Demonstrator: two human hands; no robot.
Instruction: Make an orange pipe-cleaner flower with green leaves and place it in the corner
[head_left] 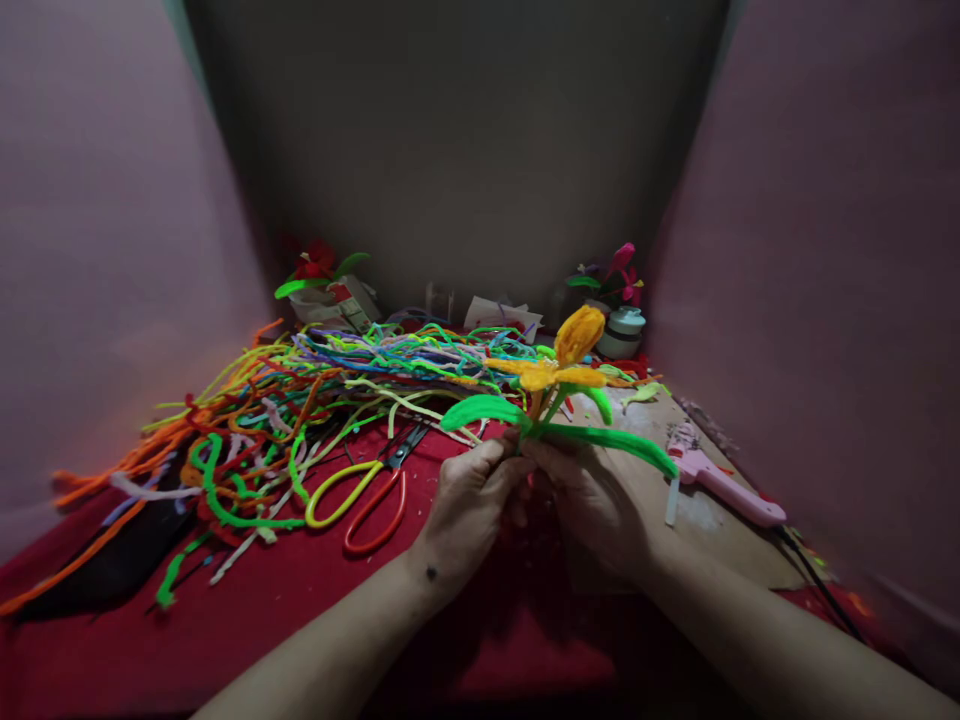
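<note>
An orange flower [541, 375] with green leaves, made of fuzzy stems, stands upright between my two hands above the red cloth. My left hand [474, 505] pinches the base of its stem, just under the left leaf [484, 410]. Against it, my right hand [592, 500] has its fingers closed on the same stem base, below the long right leaf [622, 441]. An orange bud [580, 335] rises above the open petals. The fingers hide the lower end of the stem.
Scissors [397, 458] with yellow and red handles lie left of my hands, beside a large heap of coloured fuzzy stems [315, 375]. At right a pink glue gun [727, 488] lies on a board [637, 460]. Potted flowers [319, 265] stand behind.
</note>
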